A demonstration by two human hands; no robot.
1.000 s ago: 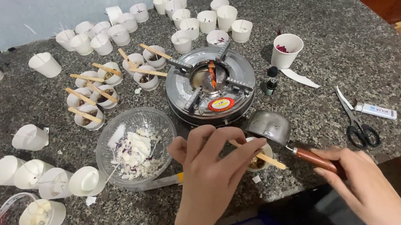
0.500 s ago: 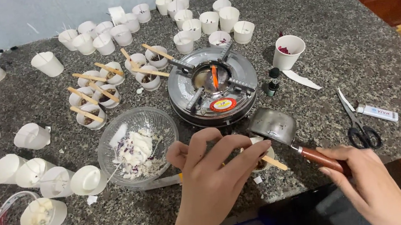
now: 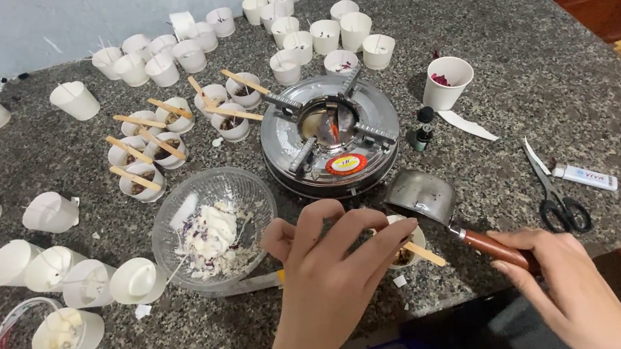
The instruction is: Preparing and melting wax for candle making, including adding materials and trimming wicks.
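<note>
right hand [image 3: 564, 278] grips small steel ladle's wooden handle [image 3: 494, 247], tilted over small white cup [image 3: 404, 242] | left hand [image 3: 329, 266] fingers pinch flat wooden stick [image 3: 422, 253] across cup, near front counter edge, axis left-right

Round red-yellow label [image 3: 346, 164] on stove [image 3: 377, 108]

One round stove [image 3: 330, 135], one glass bowl [image 3: 213, 228], one scissors [image 3: 558, 197], one small saucepan [image 3: 422, 194], two hands [image 3: 330, 274]
</note>
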